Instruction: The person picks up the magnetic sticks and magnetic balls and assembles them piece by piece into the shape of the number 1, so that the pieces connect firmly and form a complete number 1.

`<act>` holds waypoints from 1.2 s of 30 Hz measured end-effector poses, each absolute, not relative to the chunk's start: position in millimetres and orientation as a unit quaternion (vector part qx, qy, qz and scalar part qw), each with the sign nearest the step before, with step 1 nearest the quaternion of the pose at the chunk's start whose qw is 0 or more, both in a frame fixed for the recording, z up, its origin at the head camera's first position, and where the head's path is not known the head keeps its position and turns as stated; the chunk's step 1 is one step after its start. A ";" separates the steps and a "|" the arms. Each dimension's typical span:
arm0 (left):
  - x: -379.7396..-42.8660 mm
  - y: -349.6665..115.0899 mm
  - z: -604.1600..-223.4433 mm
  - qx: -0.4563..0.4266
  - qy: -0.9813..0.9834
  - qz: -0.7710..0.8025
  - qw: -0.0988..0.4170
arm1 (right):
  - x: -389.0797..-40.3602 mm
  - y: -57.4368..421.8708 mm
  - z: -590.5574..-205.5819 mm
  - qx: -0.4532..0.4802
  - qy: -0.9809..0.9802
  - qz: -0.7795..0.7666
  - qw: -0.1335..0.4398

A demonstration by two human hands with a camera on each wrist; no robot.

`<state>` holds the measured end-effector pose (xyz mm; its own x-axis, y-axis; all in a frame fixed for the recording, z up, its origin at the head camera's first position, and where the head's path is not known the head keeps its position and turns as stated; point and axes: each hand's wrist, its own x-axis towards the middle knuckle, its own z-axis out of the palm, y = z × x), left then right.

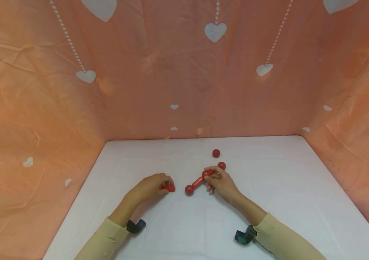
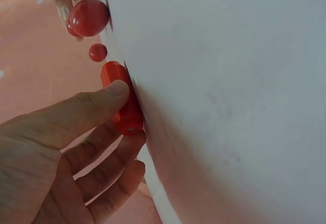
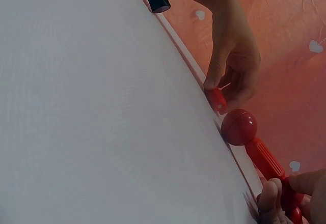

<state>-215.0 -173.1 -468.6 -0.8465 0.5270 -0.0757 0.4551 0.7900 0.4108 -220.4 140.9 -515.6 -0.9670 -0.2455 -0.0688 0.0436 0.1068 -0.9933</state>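
My left hand pinches a short red rod between thumb and fingers, low over the white table; the rod's ribbed barrel and blunt end show in the left wrist view. To the right, a red ball is joined to another red rod, which runs up to a middle red ball. The thumb and fingers of my right hand grip that middle ball, partly covering it. In line beyond the fingers sits a further red ball; the link to it is mostly hidden by the hand.
One loose red ball lies farther back on the white tabletop. Orange cloth printed with white hearts stands behind the table and along both sides. Each wrist wears a dark strapped device.
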 end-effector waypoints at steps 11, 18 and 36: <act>-212.2 -172.2 -468.6 0.260 0.943 0.195 0.077 | -221.2 141.7 -518.3 -0.083 0.734 -0.666 0.101; -207.3 -170.1 -465.4 0.249 0.943 0.203 0.088 | -221.7 141.7 -518.6 -0.075 0.740 -0.661 0.102; -200.7 -155.8 -472.8 0.213 0.944 0.223 0.115 | -221.1 140.8 -518.0 -0.084 0.740 -0.661 0.094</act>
<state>-200.7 -155.8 -472.8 -0.8828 0.4537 -0.1220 0.3513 0.8098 0.4699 -221.1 140.8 -518.0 -0.9683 -0.2483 -0.0285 0.0004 0.1125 -0.9937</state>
